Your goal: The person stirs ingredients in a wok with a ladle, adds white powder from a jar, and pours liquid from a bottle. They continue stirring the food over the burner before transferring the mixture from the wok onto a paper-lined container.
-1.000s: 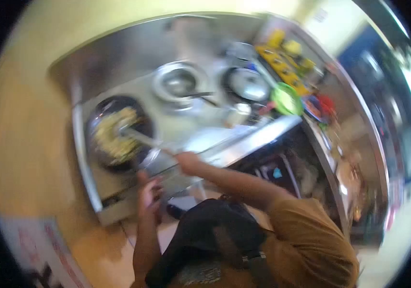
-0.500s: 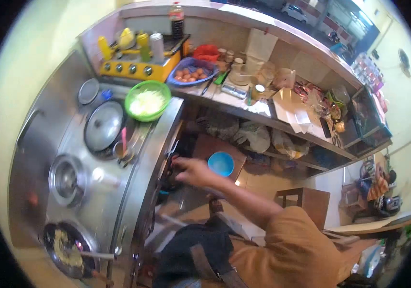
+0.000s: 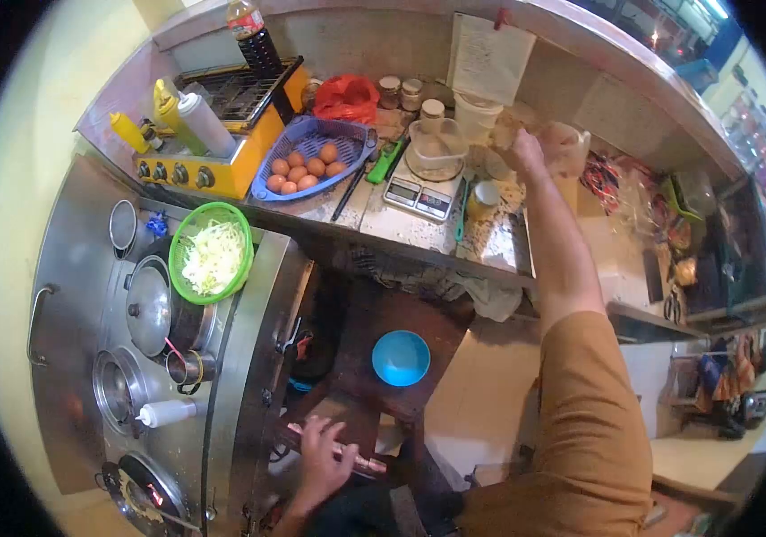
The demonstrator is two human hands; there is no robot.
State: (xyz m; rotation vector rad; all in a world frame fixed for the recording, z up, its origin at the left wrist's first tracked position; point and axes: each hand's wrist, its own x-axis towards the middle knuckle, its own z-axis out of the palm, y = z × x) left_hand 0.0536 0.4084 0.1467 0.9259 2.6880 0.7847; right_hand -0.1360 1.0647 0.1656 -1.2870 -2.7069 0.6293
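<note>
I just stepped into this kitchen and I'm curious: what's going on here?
A person stands between a steel stove and a cluttered counter. Their right hand reaches up beside a clear plastic jug on the counter, past a digital scale; whether it grips anything is unclear. Their left hand rests, fingers spread, on a pinkish bar by the stove's front edge. A green bowl of shredded cabbage and a basket of eggs sit nearby.

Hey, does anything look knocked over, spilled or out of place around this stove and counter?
A white squeeze bottle lies on its side on the steel stove top, beside a burner ring, whereas the squeeze bottles by the yellow griddle stand upright. No clear spill shows.
</note>
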